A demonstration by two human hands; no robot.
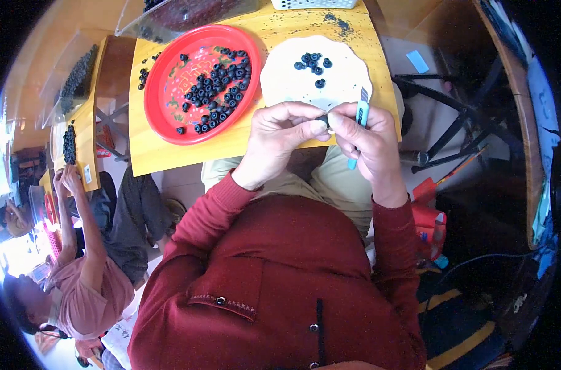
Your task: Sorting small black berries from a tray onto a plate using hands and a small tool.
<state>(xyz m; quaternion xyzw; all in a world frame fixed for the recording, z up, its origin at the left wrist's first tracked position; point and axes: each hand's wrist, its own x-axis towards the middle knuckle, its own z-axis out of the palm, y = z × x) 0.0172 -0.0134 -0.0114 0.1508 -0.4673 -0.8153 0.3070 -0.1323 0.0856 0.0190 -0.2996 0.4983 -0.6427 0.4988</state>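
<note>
My left hand [279, 137] pinches a small black rubber-looking part [323, 118] between thumb and fingertips, over the near edge of the table. The thumb and fingertips of my right hand [374, 139] meet the same part from the other side. Held in that right hand is a teal utility knife [362, 113], its blade pointing up and away from me. Just beyond my hands lies a white scalloped plate [280, 77] with several black ring-shaped parts [314, 63] and dark crumbs. A round red tray [153, 114] to the left carries many similar parts [215, 89].
The yellow wooden table [160, 159] has dark scraps [339, 23] at its far side. Behind the tray stands a clear plastic bin [194, 15], with a white basket [314, 4] beside it. At the left, another person [86, 290] handles black parts at a second table.
</note>
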